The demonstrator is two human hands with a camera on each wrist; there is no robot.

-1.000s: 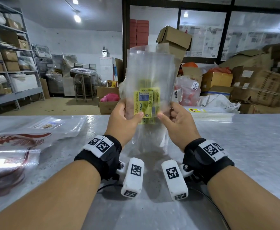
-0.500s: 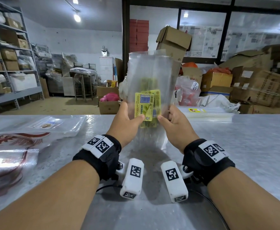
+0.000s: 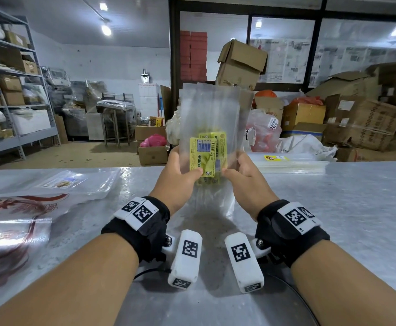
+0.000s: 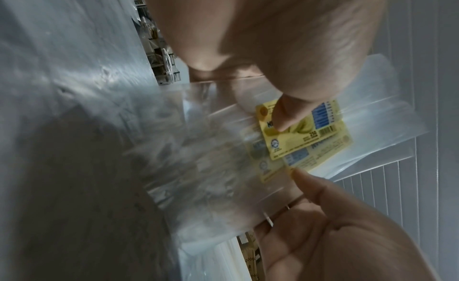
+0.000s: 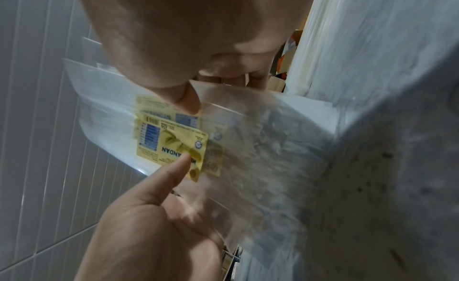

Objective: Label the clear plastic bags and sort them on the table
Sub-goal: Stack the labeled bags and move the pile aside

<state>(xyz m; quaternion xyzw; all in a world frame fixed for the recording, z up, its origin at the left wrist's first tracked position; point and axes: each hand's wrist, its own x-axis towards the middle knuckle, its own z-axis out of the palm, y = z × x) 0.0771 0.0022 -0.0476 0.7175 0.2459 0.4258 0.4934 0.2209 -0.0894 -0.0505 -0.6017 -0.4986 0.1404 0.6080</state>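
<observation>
I hold a bundle of clear plastic bags upright over the steel table. Yellow PANDAN labels show on the front bags. My left hand grips the bundle's left edge, its thumb pressing on the front label. My right hand grips the right edge, with its thumb on the plastic beside the labels. The other fingers of both hands are behind the bags. The bundle's lower edge hangs close to the table top; whether it touches is unclear.
A flat pile of labelled clear bags and red-printed bags lie at the left. Another stack of clear bags sits at the far right edge. Cardboard boxes and shelving stand beyond the table.
Both hands have lowered the bundle a little toward the table. The grip on it has stayed the same.
</observation>
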